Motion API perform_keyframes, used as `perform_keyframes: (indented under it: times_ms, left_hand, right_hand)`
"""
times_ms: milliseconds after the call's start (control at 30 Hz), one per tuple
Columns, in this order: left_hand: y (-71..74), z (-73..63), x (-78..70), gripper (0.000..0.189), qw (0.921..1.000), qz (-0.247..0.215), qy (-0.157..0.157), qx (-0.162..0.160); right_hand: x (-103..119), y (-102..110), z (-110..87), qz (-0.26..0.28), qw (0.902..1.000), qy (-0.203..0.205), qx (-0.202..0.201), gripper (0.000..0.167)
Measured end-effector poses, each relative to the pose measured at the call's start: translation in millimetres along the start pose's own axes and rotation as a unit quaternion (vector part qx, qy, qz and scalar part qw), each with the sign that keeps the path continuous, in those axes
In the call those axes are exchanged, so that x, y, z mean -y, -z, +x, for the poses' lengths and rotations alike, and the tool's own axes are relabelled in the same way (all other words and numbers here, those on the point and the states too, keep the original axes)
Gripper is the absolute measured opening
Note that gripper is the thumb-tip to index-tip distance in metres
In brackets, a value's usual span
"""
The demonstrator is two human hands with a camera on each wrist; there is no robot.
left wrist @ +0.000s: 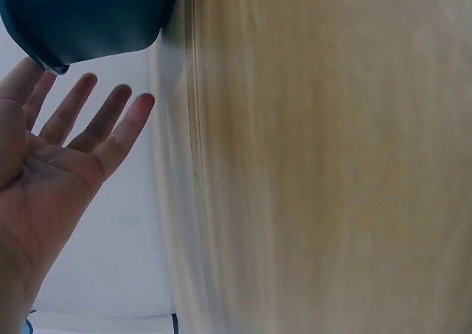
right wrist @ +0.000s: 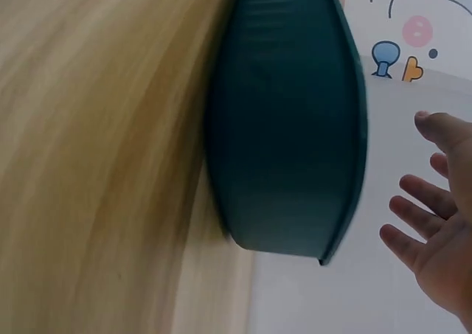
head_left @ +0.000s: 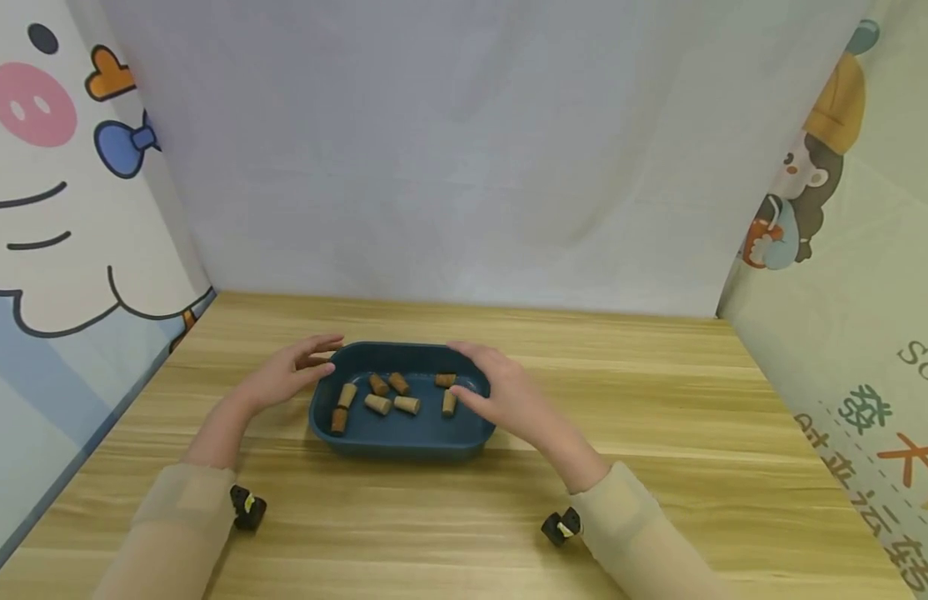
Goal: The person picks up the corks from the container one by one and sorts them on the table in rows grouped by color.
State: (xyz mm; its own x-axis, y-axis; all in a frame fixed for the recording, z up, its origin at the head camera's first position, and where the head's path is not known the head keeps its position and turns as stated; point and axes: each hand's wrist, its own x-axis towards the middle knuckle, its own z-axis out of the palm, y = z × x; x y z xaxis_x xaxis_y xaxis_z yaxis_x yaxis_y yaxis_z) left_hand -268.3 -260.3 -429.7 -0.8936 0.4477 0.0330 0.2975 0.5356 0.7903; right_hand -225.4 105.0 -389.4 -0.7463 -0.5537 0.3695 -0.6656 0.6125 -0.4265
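A dark teal oval-cornered tub (head_left: pixel 404 450) stands on the wooden table. Several tapered corks lie scattered on its floor, among them a pale cork (head_left: pixel 407 405) and a darker cork (head_left: pixel 339 420). At the tub's left end is my left hand (head_left: pixel 280 377), fingers spread and extended, right by the rim. Over the right end hovers my right hand (head_left: pixel 505 392), its fingers relaxed and apart, thumb reaching above the inside. The left wrist view has the tub's underside and end wall (left wrist: pixel 96 21) beside the fingertips. In the right wrist view, the tub's side (right wrist: pixel 287 127) appears apart from the fingers.
The wooden tabletop (head_left: pixel 659 400) extends around the tub. A pale curtain (head_left: pixel 464 167) hangs behind it, with printed cartoon cloths on the left (head_left: pixel 67 208) and right (head_left: pixel 854 333). A small black device (head_left: pixel 248 508) sits at the left cuff, another (head_left: pixel 561 527) at the right.
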Motion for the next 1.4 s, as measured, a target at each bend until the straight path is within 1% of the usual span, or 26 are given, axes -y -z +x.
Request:
perform_keyframes:
  times_ms: [67,200,300,400,500,633,767,867,1000,1133,1233,1400]
  left_hand:
    - [-0.1,0.6,2.2,0.053,0.9997,-0.021,0.008,0.010]
    - [0.0,0.6,4.4,0.052,0.9983,-0.048,0.024,0.020]
    - [-0.3,-0.1,4.4,0.053,0.9970,-0.064,0.031,0.029]
    - [-0.8,-0.9,4.3,0.054,0.9955,-0.078,0.039,0.037]
    - [-1.1,-1.3,5.4,0.053,0.9943,-0.088,0.039,0.046]
    - [-1.7,-1.0,6.6,0.049,0.9919,-0.105,0.049,0.053]
    - [-2.2,-0.7,4.5,0.047,0.9899,-0.117,0.058,0.057]
    - [-1.7,-0.2,2.8,0.048,0.9900,-0.115,0.057,0.059]
    - [-0.9,2.1,1.0,0.052,0.9908,-0.109,0.057,0.055]
    - [-2.9,7.2,0.2,0.055,0.9959,-0.074,0.038,0.036]
    - [-5.6,11.6,1.0,0.056,0.9987,-0.043,0.019,0.022]
    - [-8.3,16.0,2.8,0.055,0.9995,-0.019,0.017,0.017]
  right_hand:
    - [0,-6,5.0,0.006,0.9998,0.002,0.017,0.060]
    - [-2,-16,14.4,0.014,0.9978,0.012,0.063,0.059]
    - [-3,-22,21.8,0.026,0.9937,0.026,0.105,0.057]
    - [-4,-26,29.8,0.046,0.9882,0.044,0.139,0.053]
    - [-6,-32,37.3,0.051,0.9843,0.061,0.157,0.050]
    - [-9,-38,46.0,0.042,0.9791,0.076,0.184,0.046]
    - [-10,-43,52.7,0.034,0.9734,0.086,0.210,0.043]
    - [-10,-47,56.6,0.022,0.9704,0.089,0.224,0.041]
    - [-9,-53,60.2,0.013,0.9676,0.078,0.240,0.040]
    - [-7,-57,61.5,0.014,0.9649,0.069,0.253,0.040]
    - [-7,-59,61.3,0.012,0.9651,0.071,0.252,0.039]
    - [-6,-61,60.4,0.003,0.9667,0.075,0.245,0.036]
